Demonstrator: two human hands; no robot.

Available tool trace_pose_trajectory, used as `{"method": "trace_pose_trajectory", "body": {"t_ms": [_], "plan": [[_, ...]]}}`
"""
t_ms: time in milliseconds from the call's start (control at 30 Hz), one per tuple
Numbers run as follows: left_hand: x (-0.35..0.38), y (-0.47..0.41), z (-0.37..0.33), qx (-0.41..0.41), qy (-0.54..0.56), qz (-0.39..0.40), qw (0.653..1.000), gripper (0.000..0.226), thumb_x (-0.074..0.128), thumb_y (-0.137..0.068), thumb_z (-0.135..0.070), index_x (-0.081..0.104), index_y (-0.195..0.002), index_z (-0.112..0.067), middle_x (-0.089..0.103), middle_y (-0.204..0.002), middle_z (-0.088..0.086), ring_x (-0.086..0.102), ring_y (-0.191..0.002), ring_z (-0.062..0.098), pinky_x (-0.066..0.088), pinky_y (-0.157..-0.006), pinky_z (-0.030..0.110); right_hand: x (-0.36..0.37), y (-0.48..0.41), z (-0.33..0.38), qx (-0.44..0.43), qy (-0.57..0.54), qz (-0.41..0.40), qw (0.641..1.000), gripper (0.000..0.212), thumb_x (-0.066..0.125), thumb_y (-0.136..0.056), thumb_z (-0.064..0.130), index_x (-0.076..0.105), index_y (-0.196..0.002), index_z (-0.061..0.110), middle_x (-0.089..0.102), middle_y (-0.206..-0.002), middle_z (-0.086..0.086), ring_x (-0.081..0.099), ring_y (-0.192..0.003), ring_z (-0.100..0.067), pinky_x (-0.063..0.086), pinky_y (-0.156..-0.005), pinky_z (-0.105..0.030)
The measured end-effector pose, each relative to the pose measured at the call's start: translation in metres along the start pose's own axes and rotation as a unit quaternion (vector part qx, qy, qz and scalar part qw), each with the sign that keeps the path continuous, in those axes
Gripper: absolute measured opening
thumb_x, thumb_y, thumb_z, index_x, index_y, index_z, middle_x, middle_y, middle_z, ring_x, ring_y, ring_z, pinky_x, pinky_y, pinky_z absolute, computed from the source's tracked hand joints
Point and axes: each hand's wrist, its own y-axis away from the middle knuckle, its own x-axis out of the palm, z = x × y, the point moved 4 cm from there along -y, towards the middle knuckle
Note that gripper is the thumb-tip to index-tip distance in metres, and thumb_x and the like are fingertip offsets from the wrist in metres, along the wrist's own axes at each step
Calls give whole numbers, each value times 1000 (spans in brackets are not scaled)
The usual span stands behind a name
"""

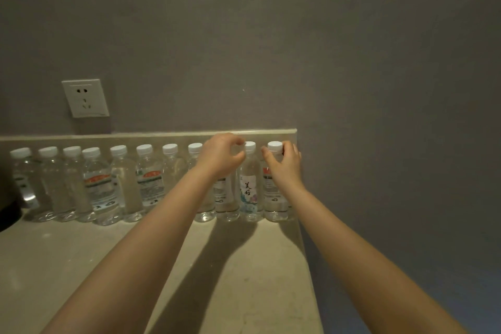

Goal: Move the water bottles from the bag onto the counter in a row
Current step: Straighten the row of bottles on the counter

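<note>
Several clear water bottles with white caps stand upright in a row (119,184) along the back of the beige counter (81,266). My right hand (286,164) grips the neck of the rightmost bottle (275,198), just under its cap, at the counter's right end. My left hand (221,156) is curled around the top of another bottle (226,203) two places to the left, and hides its cap. Between them stands a bottle with a flowered label (250,192), held by neither hand. Both held bottles rest on the counter. No bag is in view.
A low stone ledge (135,138) runs behind the row against the grey wall. A white wall socket (85,97) sits above it at left. A dark object (8,214) is at the far left edge. The counter ends just right of the last bottle (305,238).
</note>
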Motion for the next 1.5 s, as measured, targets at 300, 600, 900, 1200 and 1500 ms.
{"method": "trace_pose_trajectory", "body": {"t_ms": [300,600,900,1200,1500], "plan": [[4,-23,5,-9,14,134,991,26,62,-85,-42,65,-97,-20,67,-95,4,61,-87,20,49,-76,36,-34,-36,32,-103,169,200,960,31,57,-91,29,62,-120,19,50,-104,3,50,-96,-11,40,-83,-24],[0,-47,-4,-8,-61,191,980,38,65,-82,-48,67,-80,-10,63,-78,5,50,-65,16,37,-57,28,-33,-52,66,-125,380,333,854,32,64,-87,34,66,-117,25,60,-101,5,51,-90,-11,37,-76,-25],[2,-48,-1,-2,-34,199,979,36,69,-78,-46,69,-95,-14,67,-88,3,56,-73,14,43,-63,28,-38,-47,59,-75,336,325,881,36,66,-84,40,65,-116,24,57,-79,16,61,-70,-8,43,-62,-22],[2,-48,-3,20,-30,228,973,24,68,-81,-39,63,-75,-16,48,-65,-4,42,-60,15,34,-56,27,-36,-49,56,-88,382,281,876,38,70,-77,49,64,-80,11,66,-71,-4,61,-61,-17,45,-62,-28],[4,-48,-1,18,-28,232,972,34,69,-81,-37,50,-66,-13,41,-64,1,36,-59,18,32,-60,31,-35,-56,70,-61,406,381,829,42,68,-84,26,59,-125,32,59,-78,13,63,-77,-10,41,-71,-24]]}}
